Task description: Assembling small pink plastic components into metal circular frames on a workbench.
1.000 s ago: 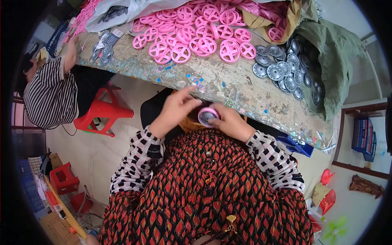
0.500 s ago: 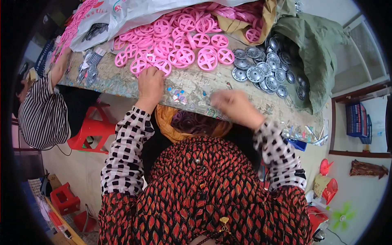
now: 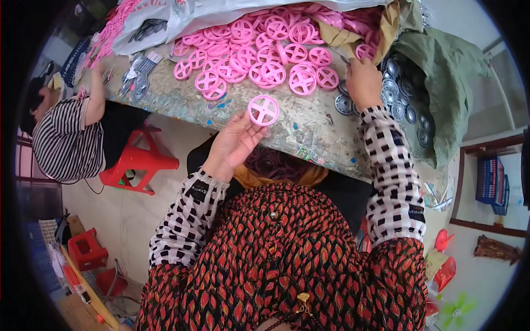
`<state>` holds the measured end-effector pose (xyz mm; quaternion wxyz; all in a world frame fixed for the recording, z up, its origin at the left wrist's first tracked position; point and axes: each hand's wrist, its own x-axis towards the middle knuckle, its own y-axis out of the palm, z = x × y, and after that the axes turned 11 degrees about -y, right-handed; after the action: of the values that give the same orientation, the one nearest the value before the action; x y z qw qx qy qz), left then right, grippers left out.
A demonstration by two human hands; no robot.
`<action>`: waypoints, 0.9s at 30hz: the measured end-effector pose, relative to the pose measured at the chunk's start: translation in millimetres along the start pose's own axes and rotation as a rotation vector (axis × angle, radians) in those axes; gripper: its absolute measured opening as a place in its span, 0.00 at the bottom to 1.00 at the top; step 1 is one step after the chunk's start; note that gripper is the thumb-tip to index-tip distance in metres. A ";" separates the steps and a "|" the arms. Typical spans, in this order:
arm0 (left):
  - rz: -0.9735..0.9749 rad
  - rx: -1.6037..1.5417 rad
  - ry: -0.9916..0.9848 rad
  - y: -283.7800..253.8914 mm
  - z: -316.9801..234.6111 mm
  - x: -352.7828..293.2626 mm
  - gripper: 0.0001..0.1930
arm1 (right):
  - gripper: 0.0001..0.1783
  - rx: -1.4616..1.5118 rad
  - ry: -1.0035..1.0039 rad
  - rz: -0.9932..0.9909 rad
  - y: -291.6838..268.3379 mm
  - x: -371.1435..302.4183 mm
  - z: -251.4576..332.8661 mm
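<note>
My left hand (image 3: 234,142) holds a pink plastic wheel ring (image 3: 263,111) with crossed spokes, pinched at its lower left rim above the table's near edge. Over the left side of the silver wheel discs (image 3: 391,91), my right hand (image 3: 364,83) has its fingers curled down. A thin edge of a silver disc (image 3: 344,59) shows at those fingertips; the hand hides most of it. A large heap of pink wheel rings (image 3: 243,58) spreads across the table beyond my left hand.
The worn table (image 3: 309,124) bears a white sack (image 3: 182,25) at the back and a green sack (image 3: 447,71) on the right. A co-worker in a striped shirt (image 3: 69,140) sits at the left near a red stool (image 3: 141,160). An orange bag (image 3: 243,179) is below the table edge.
My left hand has come back from the pink heap toward me with a pink wheel ring. My right hand has moved from the table's near edge up and right to the silver discs.
</note>
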<state>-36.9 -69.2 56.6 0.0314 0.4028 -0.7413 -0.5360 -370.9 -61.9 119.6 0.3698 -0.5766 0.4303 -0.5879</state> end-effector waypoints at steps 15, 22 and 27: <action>0.112 0.123 0.066 44.7 20.5 -12.7 0.11 | 0.17 0.934 -0.182 -0.331 -27.0 -85.8 140.4; 0.065 0.300 0.086 39.2 20.8 -17.7 0.08 | 0.24 0.980 -0.140 -0.311 -33.3 -89.3 141.4; 0.121 0.290 0.058 48.8 24.8 -19.2 0.08 | 0.17 1.525 0.044 0.032 -41.1 -91.5 132.1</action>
<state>-63.4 -33.1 93.6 0.0265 0.3730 -0.8326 -0.4086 -231.2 27.4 120.3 0.6654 -0.1434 -0.0795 -0.7282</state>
